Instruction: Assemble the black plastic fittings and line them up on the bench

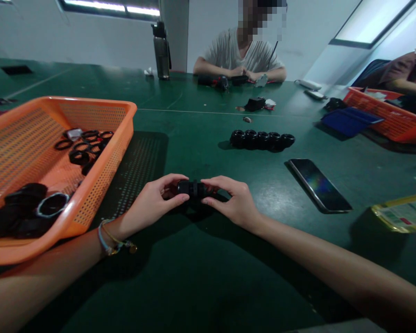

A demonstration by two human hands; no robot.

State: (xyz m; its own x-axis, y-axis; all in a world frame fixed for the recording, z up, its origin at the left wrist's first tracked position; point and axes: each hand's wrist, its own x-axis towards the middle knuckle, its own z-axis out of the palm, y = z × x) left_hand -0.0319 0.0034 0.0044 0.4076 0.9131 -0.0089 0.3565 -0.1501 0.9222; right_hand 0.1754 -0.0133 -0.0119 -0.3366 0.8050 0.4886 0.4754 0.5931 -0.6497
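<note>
Between both hands, just above the green table (pixel 194 273), a black ribbed cylindrical fitting, like a cable gland (pixel 195 189), lies sideways. My left hand (pixel 162 192) pinches its left end between thumb and fingers. On the opposite end, my right hand (pixel 230 196) has a similar pinch. The fingertips hide parts of both ends. Farther back, a row of several similar black fittings (pixel 262 139) stands side by side on the table. Left of my left hand is an orange basket (pixel 106 203) with black rings (pixel 79 157) and larger black parts (pixel 27 203) inside.
A phone (pixel 319 185) and a yellow-edged package (pixel 405 212) lie to the right. Behind them are a blue tray (pixel 350 121) and another orange basket (pixel 384 120). A bottle (pixel 162 53) stands at the back. A person (pixel 241 55) sits opposite, another at far right.
</note>
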